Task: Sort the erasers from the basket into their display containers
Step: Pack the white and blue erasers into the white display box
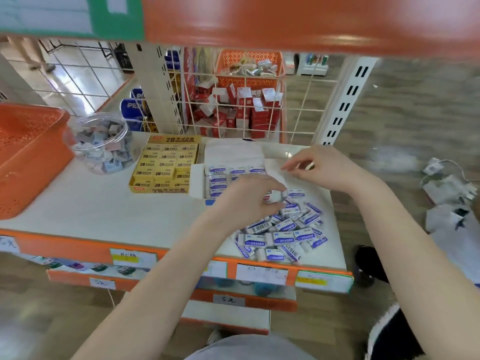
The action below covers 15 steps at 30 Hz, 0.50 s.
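Observation:
A loose heap of white erasers with purple sleeves [283, 231] lies on the white shelf [104, 209] near its front right. Behind it stands an open white display box [228, 154] with rows of the same erasers inside. My left hand [249, 196] hovers at the box's front right corner, its fingers curled round a white eraser at the top of the heap. My right hand [319, 170] is above the box's right flap, fingers bent and pinching something small and white. A yellow box of 2B erasers [166, 166] sits left of the white box.
An orange perforated basket [28, 154] stands at the shelf's left end, next to a clear round tub [102, 144] of small mixed erasers. A wire grid backs the shelf, with red boxes and another orange basket [249, 66] behind it. An orange shelf hangs overhead.

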Motion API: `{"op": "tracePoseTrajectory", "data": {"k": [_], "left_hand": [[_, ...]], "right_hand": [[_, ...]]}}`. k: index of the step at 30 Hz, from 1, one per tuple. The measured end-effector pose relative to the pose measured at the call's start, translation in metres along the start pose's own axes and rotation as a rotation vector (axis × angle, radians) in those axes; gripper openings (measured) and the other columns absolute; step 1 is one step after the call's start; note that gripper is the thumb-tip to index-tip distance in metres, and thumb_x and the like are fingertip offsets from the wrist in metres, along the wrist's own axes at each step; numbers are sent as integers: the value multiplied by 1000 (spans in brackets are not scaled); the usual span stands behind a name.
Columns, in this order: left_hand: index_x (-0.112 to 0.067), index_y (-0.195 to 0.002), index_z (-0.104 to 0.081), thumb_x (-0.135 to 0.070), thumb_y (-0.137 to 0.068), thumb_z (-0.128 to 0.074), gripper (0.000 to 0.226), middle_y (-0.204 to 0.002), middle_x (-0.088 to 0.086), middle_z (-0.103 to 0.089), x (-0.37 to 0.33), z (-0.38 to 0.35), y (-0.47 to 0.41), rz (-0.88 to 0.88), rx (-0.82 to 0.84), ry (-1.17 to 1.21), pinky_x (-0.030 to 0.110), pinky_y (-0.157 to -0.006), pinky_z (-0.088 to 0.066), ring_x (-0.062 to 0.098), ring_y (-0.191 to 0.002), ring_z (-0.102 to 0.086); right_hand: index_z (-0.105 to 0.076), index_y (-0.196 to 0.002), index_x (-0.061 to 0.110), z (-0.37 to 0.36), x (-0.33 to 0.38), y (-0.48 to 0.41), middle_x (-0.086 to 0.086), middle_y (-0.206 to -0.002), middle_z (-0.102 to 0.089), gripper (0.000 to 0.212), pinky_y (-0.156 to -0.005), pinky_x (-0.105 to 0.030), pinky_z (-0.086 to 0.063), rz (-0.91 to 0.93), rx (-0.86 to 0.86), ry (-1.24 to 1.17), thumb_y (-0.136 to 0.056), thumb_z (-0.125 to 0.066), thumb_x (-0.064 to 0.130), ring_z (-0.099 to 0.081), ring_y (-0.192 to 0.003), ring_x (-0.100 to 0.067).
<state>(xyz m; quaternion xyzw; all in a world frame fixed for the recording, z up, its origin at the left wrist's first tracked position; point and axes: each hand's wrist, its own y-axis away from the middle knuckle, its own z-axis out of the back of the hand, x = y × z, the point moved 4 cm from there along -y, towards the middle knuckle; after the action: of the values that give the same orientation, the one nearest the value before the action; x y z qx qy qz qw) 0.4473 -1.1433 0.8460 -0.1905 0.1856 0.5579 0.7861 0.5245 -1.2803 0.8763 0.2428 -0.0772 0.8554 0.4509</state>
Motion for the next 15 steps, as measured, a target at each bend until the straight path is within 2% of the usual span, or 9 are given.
{"op": "tracePoseTrajectory", "data": {"k": [2,5,9,15], "left_hand": [[-26,-129,-56,-38,-92,-57,40,-136,-9,-53,-1,-5,-10,23,93,-107,31,-107,-33,13,-126,-44],[-26,-126,-59,-40,-91,-56,38,-134,-10,-53,-3,-8,-21,6,137,-167,35,-106,-32,17,-124,-42],[-31,-119,-63,-48,-86,-59,37,-133,-12,-50,-1,-9,-24,-4,132,-138,38,-107,-28,16,-123,-34],[-30,-109,-68,-45,-83,-66,30,-125,-13,-51,-3,-14,-19,-62,156,-121,34,-103,-28,13,-116,-32]], "right_hand": [[-69,-108,26,-5,-10,11,9,-106,-66,23,-80,-18,-41,-40,70,54,-88,-64,18,-60,-91,-9],[-67,-115,19,-21,-21,21,4,-115,-64,30,-87,-25,-46,-95,129,110,-85,-67,18,-61,-95,-15],[-65,-118,17,-34,-26,22,-2,-115,-61,35,-89,-30,-44,-85,43,111,-84,-69,20,-60,-96,-21],[-67,-114,15,-32,-35,25,-4,-111,-64,29,-86,-23,-41,-91,-67,163,-85,-65,17,-59,-99,-18]]}}
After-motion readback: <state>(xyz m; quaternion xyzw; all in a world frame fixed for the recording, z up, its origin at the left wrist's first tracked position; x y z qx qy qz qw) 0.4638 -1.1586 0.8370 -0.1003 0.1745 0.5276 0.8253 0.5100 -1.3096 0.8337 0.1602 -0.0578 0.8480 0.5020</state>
